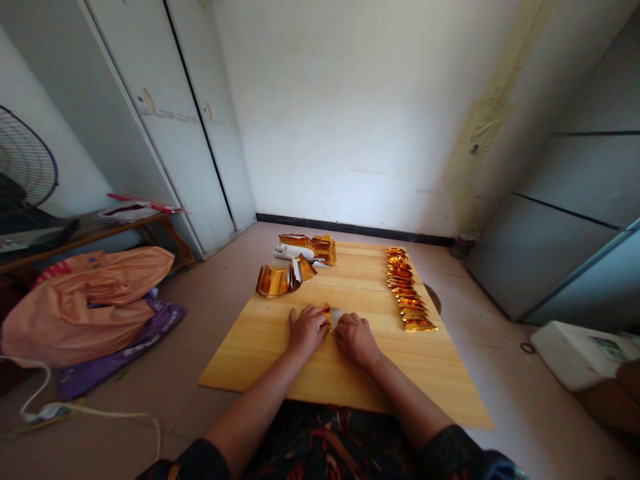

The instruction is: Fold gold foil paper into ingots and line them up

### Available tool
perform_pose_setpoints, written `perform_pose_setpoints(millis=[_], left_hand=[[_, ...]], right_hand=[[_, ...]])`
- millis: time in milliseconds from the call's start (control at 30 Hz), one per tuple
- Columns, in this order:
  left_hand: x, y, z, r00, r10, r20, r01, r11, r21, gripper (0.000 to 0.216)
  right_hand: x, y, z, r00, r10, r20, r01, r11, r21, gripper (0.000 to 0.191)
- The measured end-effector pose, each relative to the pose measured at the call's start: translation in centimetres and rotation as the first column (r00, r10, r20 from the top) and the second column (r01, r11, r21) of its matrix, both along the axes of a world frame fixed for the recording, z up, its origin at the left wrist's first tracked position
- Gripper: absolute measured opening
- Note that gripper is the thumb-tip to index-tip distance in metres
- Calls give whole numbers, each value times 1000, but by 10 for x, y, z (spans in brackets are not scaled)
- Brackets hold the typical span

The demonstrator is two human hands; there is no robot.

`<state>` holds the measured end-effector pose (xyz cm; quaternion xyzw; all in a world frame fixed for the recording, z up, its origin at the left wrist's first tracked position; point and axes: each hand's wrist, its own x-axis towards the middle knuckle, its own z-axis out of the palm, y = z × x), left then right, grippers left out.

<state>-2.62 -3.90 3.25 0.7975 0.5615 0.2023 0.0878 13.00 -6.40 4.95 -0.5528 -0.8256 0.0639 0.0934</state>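
My left hand (306,328) and my right hand (356,337) press side by side on a small sheet of gold foil paper (331,317) lying on a low wooden board (350,373). Both hands pinch the sheet, which shows gold on one side and silver on the other. A row of several folded gold pieces (407,290) runs along the board's right side. Curled gold sheets (280,279) and a stack of gold paper (310,247) lie at the far left of the board.
An orange bag on purple cloth (90,303) lies on the floor at left, with a white cable (85,412) nearby. A fan (25,167) and a wooden bench (100,230) stand far left. A white box (575,353) sits at right.
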Motion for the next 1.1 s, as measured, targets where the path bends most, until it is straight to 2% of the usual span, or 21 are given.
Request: perform_pose_setpoints(millis=[133,267,433,733,867,933,1100], left_hand=[[-13,13,-4,998,-66,21,68,992,-102,21],[-17,19,-7,994,-107,21,109,989,-105,24],[-14,17,-10,995,-95,4,95,994,-51,23],[-14,9,-5,988,-150,30,146,983,110,17],[-14,10,-9,977,-209,29,205,973,103,17],[-15,12,-12,969,-243,42,238,966,98,19],[-25,10,-8,949,-315,25,312,947,80,22]], right_hand=[[-3,-7,-3,991,111,-78,-113,994,-12,17],[14,3,-14,961,185,-205,-187,982,9,18],[23,12,-23,961,152,-229,-154,988,8,25],[10,10,-28,978,114,-176,-100,991,88,12],[8,11,-30,977,115,-180,-94,988,120,7],[8,12,-30,970,142,-197,-120,986,118,11],[6,15,-29,913,226,-339,-204,974,99,19]])
